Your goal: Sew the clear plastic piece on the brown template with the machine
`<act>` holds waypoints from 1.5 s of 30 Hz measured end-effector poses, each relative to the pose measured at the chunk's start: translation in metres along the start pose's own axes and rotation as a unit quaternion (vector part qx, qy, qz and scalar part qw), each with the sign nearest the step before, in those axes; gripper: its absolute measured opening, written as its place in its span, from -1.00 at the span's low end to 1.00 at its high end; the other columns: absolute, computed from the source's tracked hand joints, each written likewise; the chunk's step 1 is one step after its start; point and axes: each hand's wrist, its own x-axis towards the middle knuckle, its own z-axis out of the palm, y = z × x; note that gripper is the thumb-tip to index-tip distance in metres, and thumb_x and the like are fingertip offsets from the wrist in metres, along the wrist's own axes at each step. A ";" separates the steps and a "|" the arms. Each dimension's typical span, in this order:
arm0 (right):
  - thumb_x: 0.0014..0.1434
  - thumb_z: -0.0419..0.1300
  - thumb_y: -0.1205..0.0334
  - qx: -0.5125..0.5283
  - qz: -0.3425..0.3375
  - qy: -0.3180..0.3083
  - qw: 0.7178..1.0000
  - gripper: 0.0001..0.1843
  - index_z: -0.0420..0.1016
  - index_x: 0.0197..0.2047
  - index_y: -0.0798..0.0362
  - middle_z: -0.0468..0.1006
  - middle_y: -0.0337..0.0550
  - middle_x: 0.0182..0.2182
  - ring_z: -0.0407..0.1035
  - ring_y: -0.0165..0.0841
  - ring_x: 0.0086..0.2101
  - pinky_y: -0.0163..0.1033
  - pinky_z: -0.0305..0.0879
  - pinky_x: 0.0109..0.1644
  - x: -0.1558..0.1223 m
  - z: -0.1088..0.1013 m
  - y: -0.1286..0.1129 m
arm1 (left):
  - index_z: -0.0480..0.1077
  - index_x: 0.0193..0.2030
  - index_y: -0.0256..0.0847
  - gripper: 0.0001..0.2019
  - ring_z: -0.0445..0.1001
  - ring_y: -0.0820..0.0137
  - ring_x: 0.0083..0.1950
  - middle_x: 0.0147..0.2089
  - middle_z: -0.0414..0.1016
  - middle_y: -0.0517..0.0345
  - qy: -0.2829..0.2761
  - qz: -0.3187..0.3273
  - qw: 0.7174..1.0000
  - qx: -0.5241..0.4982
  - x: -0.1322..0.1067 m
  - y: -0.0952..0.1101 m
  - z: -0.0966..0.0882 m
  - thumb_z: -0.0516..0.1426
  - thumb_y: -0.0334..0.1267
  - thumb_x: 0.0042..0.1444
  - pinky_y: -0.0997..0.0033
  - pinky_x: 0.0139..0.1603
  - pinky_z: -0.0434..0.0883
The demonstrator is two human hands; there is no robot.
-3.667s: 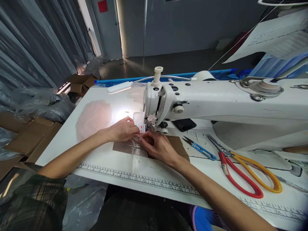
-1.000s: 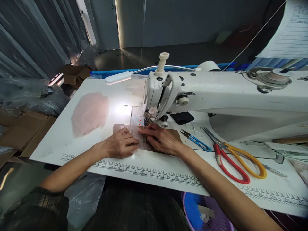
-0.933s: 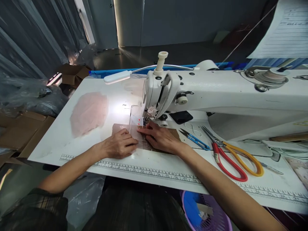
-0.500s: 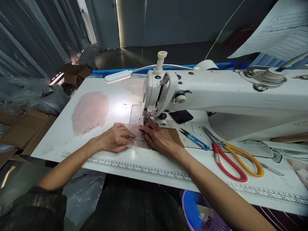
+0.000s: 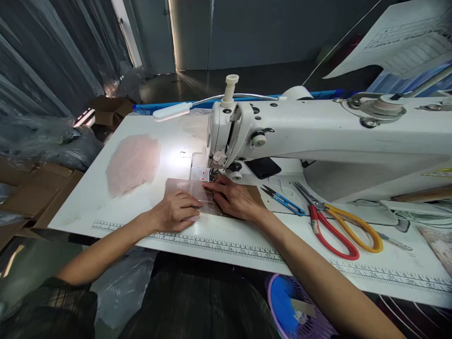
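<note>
- Your sheer fabric (image 5: 197,189) lies over a brown sheet (image 5: 256,194), below the presser foot (image 5: 213,174) at 6 to 7 o'clock.
- Your left hand (image 5: 176,209) rests on the fabric at 8 o'clock, its grip loosely curled; I cannot tell whether it pinches any cloth.
- Your right hand (image 5: 233,195) lies at 4 o'clock, index finger stretched toward the foot; whether its grip pinches anything, I cannot tell.
- The near edge of your counter (image 5: 84,197) runs close below both hands.
- Your room is wider toward 9 o'clock, where pink tulle (image 5: 133,165) lies short of the left edge.
- Toward 3 to 4 o'clock, blue thread snips (image 5: 287,203) and scissors (image 5: 319,205) crowd you.
- Your ruler strip (image 5: 208,246) shows numbers, 12 and 17 among them.
- Print on the paper (image 5: 406,40) at 2 o'clock is too small to read.
</note>
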 end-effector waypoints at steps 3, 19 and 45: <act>0.32 -0.08 0.24 -0.038 0.013 -0.041 0.998 -0.53 0.35 0.25 -0.03 0.42 0.05 -0.08 0.37 -0.26 -0.25 -0.15 0.35 -0.21 0.004 -0.004 -0.007 | 0.50 -0.25 -0.29 -0.86 0.56 0.28 -0.13 -0.11 0.59 -0.05 -0.009 0.017 1.000 -0.022 0.000 -0.007 -0.006 0.10 -0.36 0.20 0.13 -0.01 0.47; 0.26 -0.03 0.26 -0.105 0.038 0.012 0.994 -0.54 0.38 0.20 -0.07 0.46 0.06 -0.11 0.35 -0.28 -0.36 -0.22 0.24 -0.44 0.005 0.008 -0.006 | 0.51 -0.32 -0.26 -0.84 0.50 0.36 -0.26 -0.20 0.60 0.03 -0.011 0.034 0.999 -0.033 0.007 -0.018 -0.003 0.08 -0.37 0.14 0.26 -0.21 0.46; 0.29 -0.04 0.27 -0.019 -0.041 0.026 0.999 -0.57 0.52 0.11 -0.03 0.43 -0.01 -0.19 0.38 -0.30 -0.27 -0.16 0.37 -0.18 -0.008 0.002 0.004 | 0.47 -0.23 -0.27 -0.85 0.48 0.39 -0.25 -0.15 0.60 0.04 -0.003 0.079 0.994 0.078 0.003 -0.020 -0.001 0.07 -0.33 0.27 0.34 -0.25 0.41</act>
